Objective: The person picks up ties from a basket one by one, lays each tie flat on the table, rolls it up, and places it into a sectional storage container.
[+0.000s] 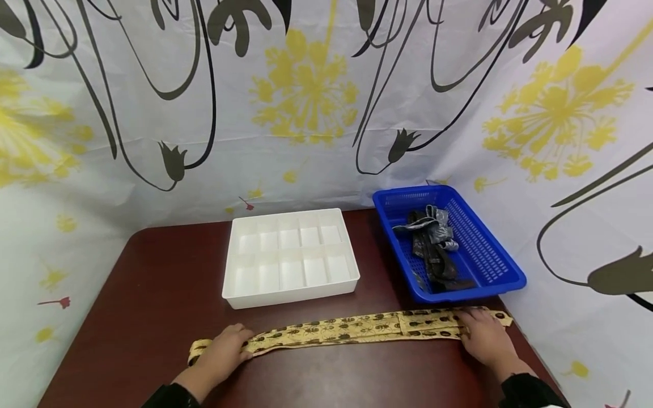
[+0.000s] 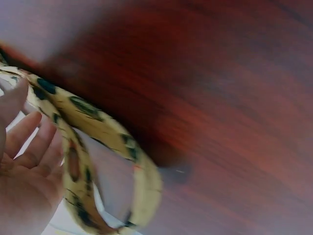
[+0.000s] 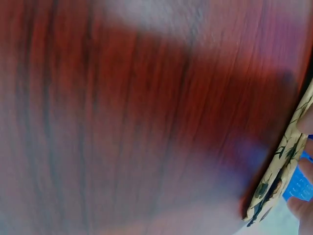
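Your left hand [image 1: 220,352] lies flat on the looped narrow end of the yellow patterned tie [image 1: 352,328], fingers relaxed. Your right hand [image 1: 486,338] presses the wide end at 3 o'clock, fingers straight. The tie lies stretched across the counter [image 1: 153,294]. Keep even tension and smooth out from the middle; soft woven cloth will creep on glossy wood. White divided tray [image 1: 291,258] at 12 o'clock, blue mesh basket [image 1: 490,255] at 1, rigid plastic.
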A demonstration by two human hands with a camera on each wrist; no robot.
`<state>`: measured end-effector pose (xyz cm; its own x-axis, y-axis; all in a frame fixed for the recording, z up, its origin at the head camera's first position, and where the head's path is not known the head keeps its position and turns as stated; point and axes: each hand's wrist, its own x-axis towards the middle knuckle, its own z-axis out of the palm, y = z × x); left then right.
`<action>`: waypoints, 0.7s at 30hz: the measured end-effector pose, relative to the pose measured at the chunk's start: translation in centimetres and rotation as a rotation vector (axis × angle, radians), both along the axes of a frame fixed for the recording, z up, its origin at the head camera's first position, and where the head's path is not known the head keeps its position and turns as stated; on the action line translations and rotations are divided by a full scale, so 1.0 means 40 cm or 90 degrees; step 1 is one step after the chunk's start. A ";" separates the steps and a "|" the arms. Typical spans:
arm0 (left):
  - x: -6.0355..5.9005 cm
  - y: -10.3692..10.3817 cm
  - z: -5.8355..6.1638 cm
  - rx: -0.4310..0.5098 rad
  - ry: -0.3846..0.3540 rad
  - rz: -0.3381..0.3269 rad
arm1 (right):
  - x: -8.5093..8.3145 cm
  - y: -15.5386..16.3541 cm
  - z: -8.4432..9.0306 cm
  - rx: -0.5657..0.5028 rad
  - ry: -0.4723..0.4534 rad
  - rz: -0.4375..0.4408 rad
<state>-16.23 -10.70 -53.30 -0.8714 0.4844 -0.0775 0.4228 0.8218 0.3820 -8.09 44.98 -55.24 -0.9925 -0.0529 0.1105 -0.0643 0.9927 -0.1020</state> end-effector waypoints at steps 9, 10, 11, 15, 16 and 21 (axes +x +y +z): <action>0.016 -0.059 -0.002 -0.033 0.041 0.044 | 0.004 -0.019 0.005 -0.028 0.051 0.042; 0.017 -0.065 -0.002 -0.033 0.045 0.047 | 0.002 -0.021 0.005 -0.028 0.054 0.045; 0.017 -0.071 -0.003 -0.033 0.046 0.052 | 0.001 -0.024 0.005 -0.028 0.054 0.046; 0.019 -0.099 -0.006 -0.033 0.028 0.072 | -0.011 -0.037 0.009 -0.037 0.039 0.054; 0.020 -0.106 -0.006 -0.034 0.020 0.076 | -0.013 -0.040 0.012 -0.039 0.032 0.055; 0.027 -0.140 -0.005 -0.042 0.029 0.082 | -0.018 -0.049 0.023 -0.035 0.008 0.061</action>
<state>-15.17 -16.30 -53.52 -0.9296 0.3629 -0.0639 0.3274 0.8930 0.3088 -8.81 43.03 -54.31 -0.9817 -0.1405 0.1283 -0.1597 0.9751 -0.1542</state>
